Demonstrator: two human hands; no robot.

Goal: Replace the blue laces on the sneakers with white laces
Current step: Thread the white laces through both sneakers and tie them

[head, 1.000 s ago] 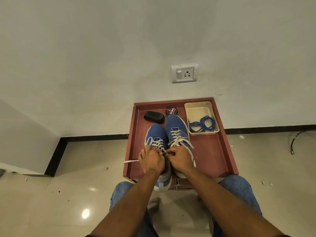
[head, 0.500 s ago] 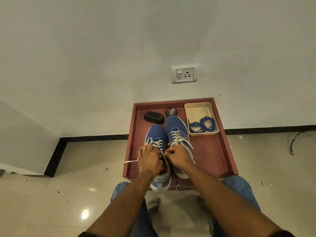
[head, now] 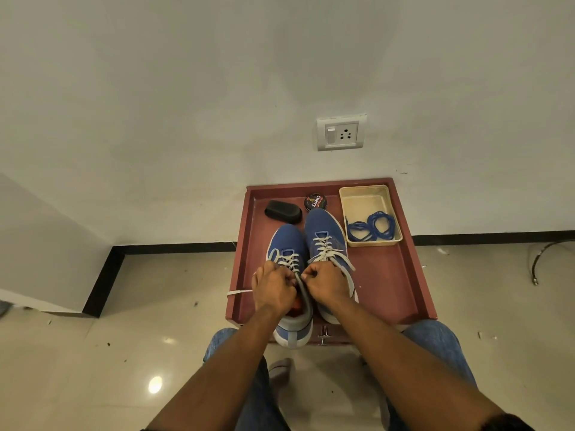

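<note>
Your two hands meet at frame center: left hand (head: pixel 273 290) and right hand (head: pixel 326 283) each pinch the white lace (head: pixel 287 261) on the left of two blue sneakers (head: pixel 323 234). Two blue lace coils (head: pixel 373 228) lie in one cream tray (head: pixel 362 194), upper right.

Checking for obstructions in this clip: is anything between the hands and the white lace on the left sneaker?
Nothing visible. Left hand and right hand are both already at the white lace on the left sneaker.
</note>
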